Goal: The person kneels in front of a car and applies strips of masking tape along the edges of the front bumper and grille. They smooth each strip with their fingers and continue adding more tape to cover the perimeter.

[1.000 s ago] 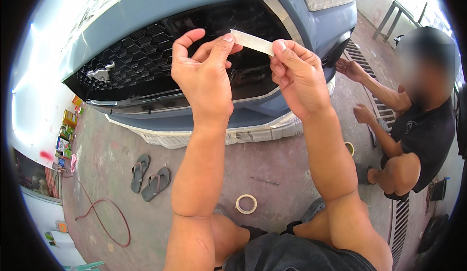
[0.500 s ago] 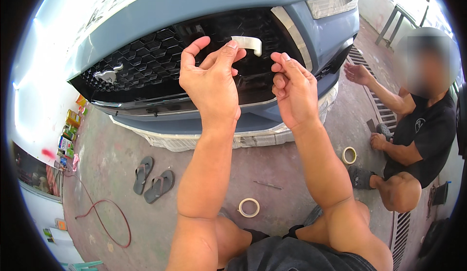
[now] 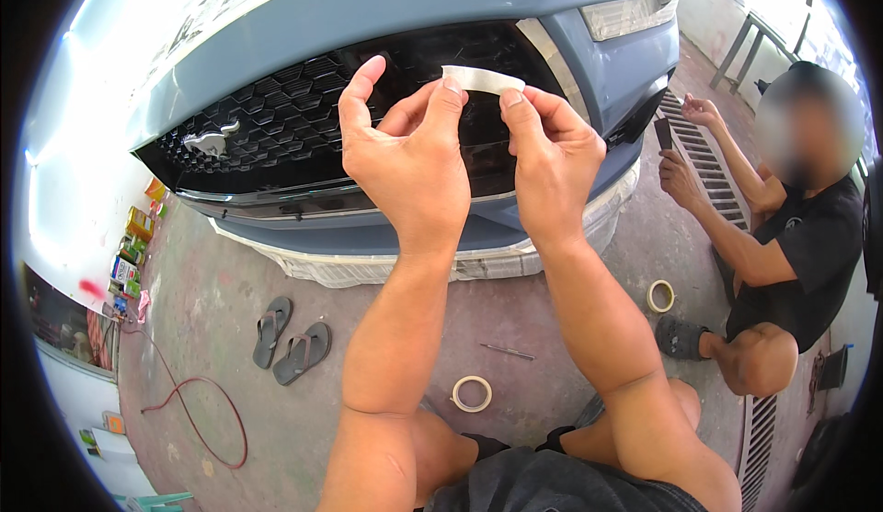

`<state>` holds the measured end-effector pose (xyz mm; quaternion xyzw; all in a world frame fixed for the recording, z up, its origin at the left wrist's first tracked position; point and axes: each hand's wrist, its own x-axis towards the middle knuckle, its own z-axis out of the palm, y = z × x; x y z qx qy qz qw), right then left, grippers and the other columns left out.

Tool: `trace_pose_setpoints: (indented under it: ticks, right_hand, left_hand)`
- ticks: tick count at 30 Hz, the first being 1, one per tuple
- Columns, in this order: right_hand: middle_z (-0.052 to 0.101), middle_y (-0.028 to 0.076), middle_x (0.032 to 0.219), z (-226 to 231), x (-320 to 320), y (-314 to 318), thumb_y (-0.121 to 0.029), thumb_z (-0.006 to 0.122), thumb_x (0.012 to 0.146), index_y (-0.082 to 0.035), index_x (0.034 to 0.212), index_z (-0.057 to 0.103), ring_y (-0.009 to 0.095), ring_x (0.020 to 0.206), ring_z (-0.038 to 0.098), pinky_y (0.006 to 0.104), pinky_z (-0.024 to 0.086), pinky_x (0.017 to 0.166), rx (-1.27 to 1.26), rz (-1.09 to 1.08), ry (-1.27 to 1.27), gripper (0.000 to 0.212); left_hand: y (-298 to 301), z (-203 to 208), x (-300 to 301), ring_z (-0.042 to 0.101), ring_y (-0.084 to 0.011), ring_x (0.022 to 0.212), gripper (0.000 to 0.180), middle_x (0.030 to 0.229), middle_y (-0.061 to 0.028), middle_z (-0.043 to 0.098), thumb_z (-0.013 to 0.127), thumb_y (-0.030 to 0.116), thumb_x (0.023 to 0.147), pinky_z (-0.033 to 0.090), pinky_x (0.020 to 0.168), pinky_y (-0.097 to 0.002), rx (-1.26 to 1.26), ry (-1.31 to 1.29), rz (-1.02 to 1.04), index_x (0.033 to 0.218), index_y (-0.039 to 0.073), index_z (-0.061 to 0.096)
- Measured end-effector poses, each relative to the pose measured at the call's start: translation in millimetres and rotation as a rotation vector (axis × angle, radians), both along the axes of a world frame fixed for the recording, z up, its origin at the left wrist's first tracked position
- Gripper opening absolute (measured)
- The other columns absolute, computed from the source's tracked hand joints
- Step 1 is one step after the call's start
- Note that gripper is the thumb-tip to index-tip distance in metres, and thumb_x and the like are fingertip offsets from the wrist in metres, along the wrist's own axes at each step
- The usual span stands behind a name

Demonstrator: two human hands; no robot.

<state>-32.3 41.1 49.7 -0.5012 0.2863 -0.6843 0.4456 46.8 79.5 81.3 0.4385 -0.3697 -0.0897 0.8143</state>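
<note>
**Tape strip held before the grille**

Tape strip (image 3: 482, 79), pale and short, sits between our two hands, raised in front of the black honeycomb grille (image 3: 303, 126) of the blue-grey car front (image 3: 386, 1). We pinch its left end with the left hand (image 3: 409, 167), thumb and middle fingertip closed on it, index finger pointing up and free. We pinch its right end with the right hand (image 3: 552, 158), thumb and forefinger narrow on the tape, other fingers curled. The strip arches slightly between the two grips; we cannot tell whether it touches the grille.

On the concrete floor below: one tape roll (image 3: 471, 393) just ahead of our knees, a thin metal tool (image 3: 507, 352) near it, a pair of grey sandals (image 3: 291, 345) to the left, a red cable (image 3: 198, 402) farther left. A co-worker in a black shirt (image 3: 809, 254) crouches at the right by the bumper corner, with a second tape roll (image 3: 660, 296) near the foot.
</note>
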Motion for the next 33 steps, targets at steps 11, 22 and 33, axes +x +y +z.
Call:
trace_pose_setpoints:
  ticks: [11,22,33]
  right_hand:
    - [0.059,-0.003,0.080,35.8,-9.6,-24.4,-0.019,0.067,0.097,-0.008,0.095,0.063,0.004,0.063,0.048,0.0209,0.034,0.053,0.308,0.656,-0.473,0.012]
    - [0.058,-0.002,0.078,48.7,-12.0,-27.3,-0.015,0.071,0.093,-0.004,0.093,0.068,0.004,0.059,0.047,0.0216,0.033,0.049,0.315,0.509,-0.358,0.012]
    - [0.057,0.000,0.074,52.2,-6.4,-26.6,-0.012,0.072,0.088,-0.003,0.085,0.066,0.005,0.054,0.046,0.0221,0.032,0.047,0.360,0.466,-0.433,0.012]
  left_hand:
    - [-20.3,17.5,13.3,0.074,-0.0180,0.077,0.038,0.090,-0.0123,0.072,0.077,0.002,0.083,0.037,0.054,-0.0230,-0.024,0.458,-0.288,0.108,0.002,0.049]
    - [-30.3,28.6,7.4,0.073,-0.0204,0.075,0.043,0.083,-0.0103,0.069,0.079,0.002,0.080,0.043,0.058,-0.0261,-0.020,0.487,-0.176,0.098,0.008,0.040]
    - [-30.9,31.3,2.3,0.073,-0.0201,0.075,0.041,0.083,-0.0095,0.068,0.079,0.002,0.080,0.044,0.059,-0.0273,-0.030,0.481,-0.143,0.093,0.010,0.041]
